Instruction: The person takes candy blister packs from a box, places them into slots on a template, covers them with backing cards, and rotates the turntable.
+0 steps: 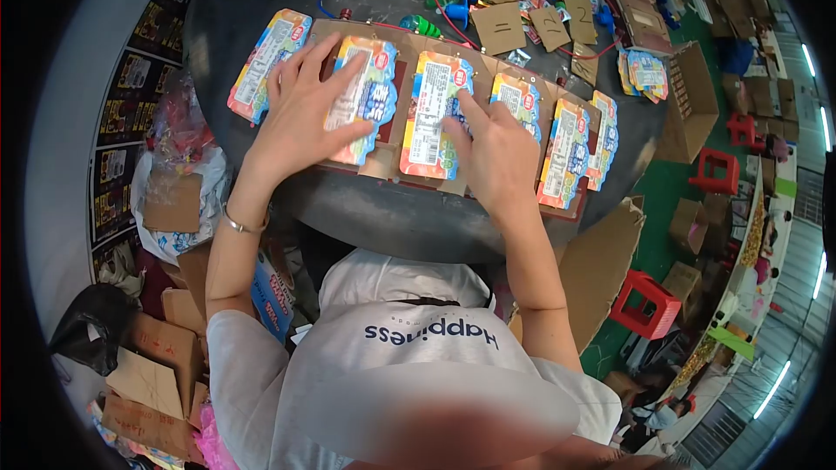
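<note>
Dark tabletop [374, 218] spread below: the card between the hands [425, 135] lay at ten o'clock from the nearer right hand [503, 157], long axis twelve to six. That hand touched it, whether pinching I couldn't tell; the left hand [300, 113] splayed wide over the nine-o'clock card [374, 94].

Orange-and-blue cards [429, 113] (partly white)

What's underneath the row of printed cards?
Brown cardboard shows between the printed cards; whatever sits directly beneath them is covered. The left hand and right hand also hide parts of the cards.
</note>
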`<state>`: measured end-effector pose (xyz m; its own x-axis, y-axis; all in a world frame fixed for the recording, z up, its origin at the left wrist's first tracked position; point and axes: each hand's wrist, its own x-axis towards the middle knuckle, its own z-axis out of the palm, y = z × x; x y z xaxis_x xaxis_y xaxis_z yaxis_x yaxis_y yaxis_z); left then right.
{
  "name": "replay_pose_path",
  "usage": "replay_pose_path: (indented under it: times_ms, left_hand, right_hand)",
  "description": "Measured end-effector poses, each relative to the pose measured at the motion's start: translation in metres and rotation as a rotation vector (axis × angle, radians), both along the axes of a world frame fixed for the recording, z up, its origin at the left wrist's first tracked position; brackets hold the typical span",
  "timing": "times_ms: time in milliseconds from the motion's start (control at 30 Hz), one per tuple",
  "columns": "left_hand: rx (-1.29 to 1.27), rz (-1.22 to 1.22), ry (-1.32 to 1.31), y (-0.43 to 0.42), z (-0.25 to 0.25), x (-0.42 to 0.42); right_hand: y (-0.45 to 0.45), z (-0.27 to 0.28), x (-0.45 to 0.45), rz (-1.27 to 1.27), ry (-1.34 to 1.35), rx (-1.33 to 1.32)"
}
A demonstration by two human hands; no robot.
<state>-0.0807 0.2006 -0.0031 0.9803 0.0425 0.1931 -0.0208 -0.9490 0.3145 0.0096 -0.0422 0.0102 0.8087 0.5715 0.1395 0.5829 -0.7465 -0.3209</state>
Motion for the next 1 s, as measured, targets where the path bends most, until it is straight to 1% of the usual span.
replay_pose_path:
  times_ms: [33, 67, 133, 167, 233, 267, 333, 367, 400, 433, 467, 500, 533, 567, 600, 633, 667, 700, 733, 767, 800, 867, 900, 933, 967, 1000]
  left_hand:
    - [-0.008, 0.012, 0.043, 0.003, -0.003, 0.003]
    - [-0.003, 0.014, 0.045, 0.003, -0.002, 0.005]
    - [0.147, 0.047, 0.109, 0.002, 0.003, 0.004]
    - [0.155, 0.048, 0.109, 0.001, 0.002, 0.004]
    - [0.269, 0.06, 0.131, -0.006, -0.003, 0.005]
    - [0.274, 0.046, 0.134, -0.008, -0.001, 0.003]
    - [0.338, 0.081, 0.126, -0.016, 0.015, 0.003]
    - [0.295, 0.072, 0.088, -0.025, 0.033, -0.006]
    - [-0.08, -0.006, 0.022, -0.032, 0.052, -0.02]
    - [-0.458, -0.086, -0.033, -0.038, 0.065, -0.039]
    - [-0.814, -0.134, 0.032, -0.048, 0.07, -0.066]
    - [-0.972, -0.263, 0.238, -0.046, 0.057, -0.085]
    - [-1.118, -0.361, 0.478, -0.044, 0.044, -0.104]
    - [-1.217, -0.421, 0.722, -0.042, 0.031, -0.123]
    - [-1.09, -0.324, 0.942, -0.046, 0.018, -0.132]
    - [-1.096, -0.353, 0.964, -0.051, -0.009, -0.151]
    - [-1.096, 0.0, 0.973, -0.057, -0.043, -0.172]
    - [-1.065, 0.35, 0.975, -0.059, -0.069, -0.183]
    - [-1.063, 0.317, 1.015, -0.062, -0.084, -0.182]
    - [-1.52, 0.432, 0.692, -0.067, -0.095, -0.18]
    - [-1.937, 0.566, 0.313, -0.068, -0.108, -0.183]
    - [-1.959, 0.597, 0.192, -0.013, -0.155, -0.2]
    - [-1.961, 0.662, 0.092, 0.008, -0.157, -0.196]
    - [-1.956, 0.732, -0.007, 0.029, -0.146, -0.187]
    - [-1.917, 0.823, -0.054, 0.046, -0.129, -0.175]
    - [-1.871, 0.916, -0.106, 0.052, -0.124, -0.165]
  right_hand:
    - [-0.001, 0.015, -0.006, 0.016, 0.047, -0.088]
    - [-0.001, 0.019, -0.009, 0.018, 0.048, -0.083]
    - [-0.002, 0.022, -0.015, 0.081, -0.01, -0.161]
    - [-0.001, 0.021, -0.016, 0.082, -0.01, -0.154]
    - [0.0, 0.017, -0.018, 0.05, 0.065, -0.171]
    - [-0.004, 0.016, -0.018, 0.038, 0.072, -0.166]
    - [-0.02, 0.013, -0.017, 0.082, -0.027, -0.009]
    - [-0.041, 0.006, -0.013, 0.018, -0.174, 0.036]
    - [-0.07, -0.007, 0.001, -0.144, -0.216, 0.232]
    - [-0.113, -0.021, 0.034, -0.351, -0.386, 0.08]
    - [-0.151, -0.018, 0.071, -0.427, -0.596, 0.179]
    - [-0.201, -0.036, 0.11, -0.757, -0.598, 0.03]
    - [-0.263, -0.072, 0.153, -0.971, -0.695, -0.175]
    - [-0.329, -0.113, 0.195, -0.986, -0.43, -0.038]
    - [-0.395, -0.153, 0.236, -1.026, -0.176, 0.085]
    - [-0.397, -0.152, 0.241, -0.958, 0.261, 0.646]
    - [-0.399, -0.151, 0.246, -1.027, 0.655, 1.156]
    - [-0.388, -0.149, 0.241, -1.033, 0.625, 1.223]
    - [-0.373, -0.144, 0.231, -1.04, 0.591, 1.288]
    - [-0.359, -0.129, 0.219, -1.054, 0.571, 1.283]
    - [-0.351, -0.124, 0.206, -1.068, 0.557, 1.272]
    - [-0.377, -0.167, 0.192, -0.992, 0.605, 1.318]
    - [-0.368, -0.166, 0.167, -1.001, 0.573, 1.323]
    - [-0.348, -0.161, 0.13, -1.012, 0.546, 1.327]
    - [-0.329, -0.163, 0.092, -0.994, 0.554, 1.413]
    - [-0.319, -0.166, 0.057, -0.972, 0.566, 1.499]
